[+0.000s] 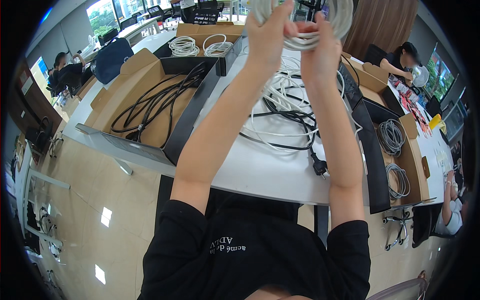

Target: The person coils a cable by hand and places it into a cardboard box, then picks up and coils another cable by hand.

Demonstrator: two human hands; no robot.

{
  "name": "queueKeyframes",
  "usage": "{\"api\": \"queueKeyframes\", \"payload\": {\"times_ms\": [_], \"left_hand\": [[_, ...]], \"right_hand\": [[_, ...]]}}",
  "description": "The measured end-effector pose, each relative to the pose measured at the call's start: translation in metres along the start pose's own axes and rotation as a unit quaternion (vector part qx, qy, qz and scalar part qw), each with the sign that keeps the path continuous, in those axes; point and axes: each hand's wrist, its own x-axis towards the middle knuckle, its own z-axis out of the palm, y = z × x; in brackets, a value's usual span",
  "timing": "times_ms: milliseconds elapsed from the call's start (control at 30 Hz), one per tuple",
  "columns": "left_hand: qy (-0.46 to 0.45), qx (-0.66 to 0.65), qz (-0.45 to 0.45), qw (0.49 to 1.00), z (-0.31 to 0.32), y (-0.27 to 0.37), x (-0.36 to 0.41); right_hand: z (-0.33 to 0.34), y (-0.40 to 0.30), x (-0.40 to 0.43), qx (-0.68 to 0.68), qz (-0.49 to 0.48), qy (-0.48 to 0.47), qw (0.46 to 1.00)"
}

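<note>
Up at the top edge of the head view, my left hand (267, 39) and my right hand (321, 50) both grip a bundled coil of pale grey-white cable (342, 18). The coil is lifted above the table and partly cut off by the picture's edge. Beneath my forearms lies a loose tangle of white cables (285, 88) mixed with black power cables (296, 115). A black mains plug (319, 167) sits near the table's front edge. My arms hide parts of the tangle.
On the white table (262, 176), an open cardboard box (189, 116) holds black cables (187, 80). Behind it, another box (233, 48) holds white coils (183, 47). At right, a box (365, 150) holds two grey coils (392, 137); another open box (369, 82) adjoins it. People sit nearby.
</note>
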Motion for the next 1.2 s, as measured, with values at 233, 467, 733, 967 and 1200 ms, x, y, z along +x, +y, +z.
{"api": "queueKeyframes", "payload": {"times_ms": [233, 467, 733, 967, 1200], "left_hand": [[-0.121, 0.520, 0.263, 0.804, 0.002, 0.060, 0.007], [-0.179, 0.770, 0.067, 0.608, 0.013, 0.059, -0.007], [-0.223, 0.818, 0.049, 0.528, 0.028, 0.063, -0.014], [-0.332, 0.641, -0.033, 0.691, 0.001, 0.069, -0.010], [-0.386, 0.539, -0.121, 0.739, -0.003, 0.055, -0.003]], "right_hand": [[0.015, 0.002, -0.004, -0.355, -0.307, 0.020, 0.883], [0.028, -0.039, -0.016, -0.670, -0.437, -0.235, 0.552], [-0.010, -0.020, 0.010, -0.608, -0.475, -0.272, 0.575], [-0.024, -0.037, 0.019, -0.655, -0.468, -0.156, 0.573], [-0.022, -0.054, 0.022, -0.620, -0.440, -0.090, 0.644]]}}
